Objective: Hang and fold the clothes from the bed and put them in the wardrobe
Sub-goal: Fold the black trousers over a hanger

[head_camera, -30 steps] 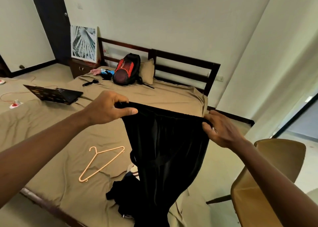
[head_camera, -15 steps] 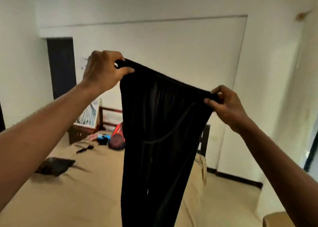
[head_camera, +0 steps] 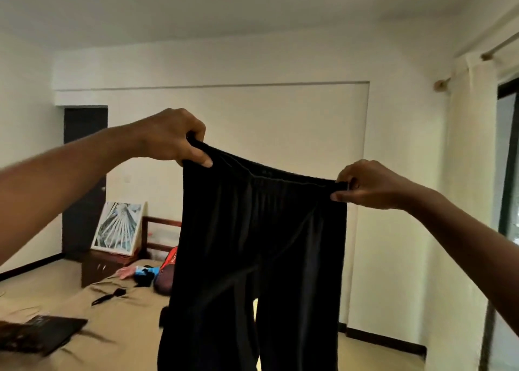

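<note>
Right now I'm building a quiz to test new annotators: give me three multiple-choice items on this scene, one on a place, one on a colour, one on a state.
1. Where does the laptop lie?
A. on the floor
B. on the bed
C. on a chair

2. What colour are the trousers?
A. black
B. beige
C. red

3. How are the trousers held?
A. folded flat
B. on a hanger
C. spread out by the waistband

Answers:
1 B: it rests on the tan bedding at lower left.
2 A: the cloth is dark all over.
3 C: the left hand and the right hand each grip one end of the waistband.
</note>
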Action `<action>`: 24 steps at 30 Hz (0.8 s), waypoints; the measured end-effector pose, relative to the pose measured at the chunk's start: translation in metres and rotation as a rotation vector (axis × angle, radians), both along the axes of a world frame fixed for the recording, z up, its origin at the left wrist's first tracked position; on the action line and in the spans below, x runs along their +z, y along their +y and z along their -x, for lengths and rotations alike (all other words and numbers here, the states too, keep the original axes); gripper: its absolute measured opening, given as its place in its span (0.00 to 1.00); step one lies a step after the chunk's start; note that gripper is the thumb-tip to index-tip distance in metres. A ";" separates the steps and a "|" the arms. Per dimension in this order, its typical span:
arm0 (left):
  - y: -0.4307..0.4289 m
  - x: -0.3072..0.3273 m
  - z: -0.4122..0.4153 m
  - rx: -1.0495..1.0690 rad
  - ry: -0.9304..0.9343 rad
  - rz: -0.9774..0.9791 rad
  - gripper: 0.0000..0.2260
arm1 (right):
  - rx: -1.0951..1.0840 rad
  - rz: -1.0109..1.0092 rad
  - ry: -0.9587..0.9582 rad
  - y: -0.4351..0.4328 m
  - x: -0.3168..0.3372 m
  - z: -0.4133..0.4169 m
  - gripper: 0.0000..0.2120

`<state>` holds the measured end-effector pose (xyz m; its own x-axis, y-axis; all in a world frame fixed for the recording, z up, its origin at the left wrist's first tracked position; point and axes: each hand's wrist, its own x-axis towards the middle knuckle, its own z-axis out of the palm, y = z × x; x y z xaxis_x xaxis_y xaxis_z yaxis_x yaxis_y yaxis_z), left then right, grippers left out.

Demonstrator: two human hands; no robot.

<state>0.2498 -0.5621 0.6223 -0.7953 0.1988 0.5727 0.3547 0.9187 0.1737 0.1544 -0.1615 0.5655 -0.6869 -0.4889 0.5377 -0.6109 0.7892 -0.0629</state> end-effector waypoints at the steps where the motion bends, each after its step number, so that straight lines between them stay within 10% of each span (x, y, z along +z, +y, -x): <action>1: 0.000 -0.004 -0.002 -0.041 -0.062 -0.083 0.18 | 0.020 0.045 -0.058 0.001 -0.001 -0.003 0.13; 11: -0.019 -0.041 -0.014 -0.363 -0.542 -0.444 0.08 | 0.590 0.803 -0.929 0.003 -0.016 -0.039 0.14; 18: -0.023 -0.105 0.011 -0.222 -0.356 0.071 0.14 | 0.393 0.365 -0.959 -0.001 -0.045 -0.021 0.03; 24: -0.010 -0.140 0.018 -0.105 -0.198 0.354 0.15 | 0.153 -0.031 -0.717 -0.026 -0.083 -0.015 0.15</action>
<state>0.2316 -0.5721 0.4822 -0.8480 0.4417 0.2927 0.4411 0.8946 -0.0722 0.1696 -0.1873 0.4825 -0.7874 -0.6155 -0.0337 -0.5317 0.7059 -0.4680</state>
